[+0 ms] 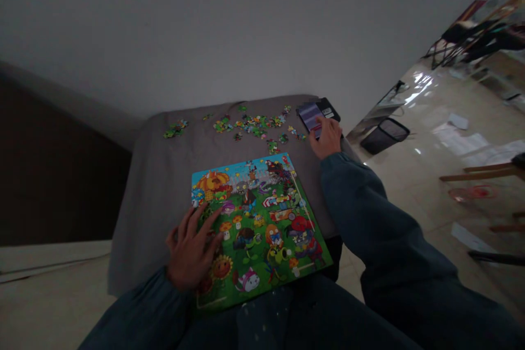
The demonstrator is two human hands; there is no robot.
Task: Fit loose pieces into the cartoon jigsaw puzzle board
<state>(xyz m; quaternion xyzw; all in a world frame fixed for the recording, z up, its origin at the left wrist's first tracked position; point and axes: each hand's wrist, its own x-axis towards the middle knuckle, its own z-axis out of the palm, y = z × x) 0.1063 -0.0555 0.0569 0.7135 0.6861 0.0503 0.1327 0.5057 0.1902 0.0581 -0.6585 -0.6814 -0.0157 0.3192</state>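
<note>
A colorful puzzle picture board with cartoon plants and zombies lies at the near edge of the cloth-covered table, partly over my lap. My left hand rests on its left side with the fingers spread. At the table's far right corner, my right hand reaches to a phone with a lit screen, fingers apart and touching the screen. Beside the phone is a black object with a white label. Loose jigsaw pieces lie scattered beyond the board, with a small cluster farther left.
A grey cloth covers the table, which stands against a pale wall. To the right, a dark mesh bin stands on the shiny tiled floor, with papers and wooden furniture legs farther off.
</note>
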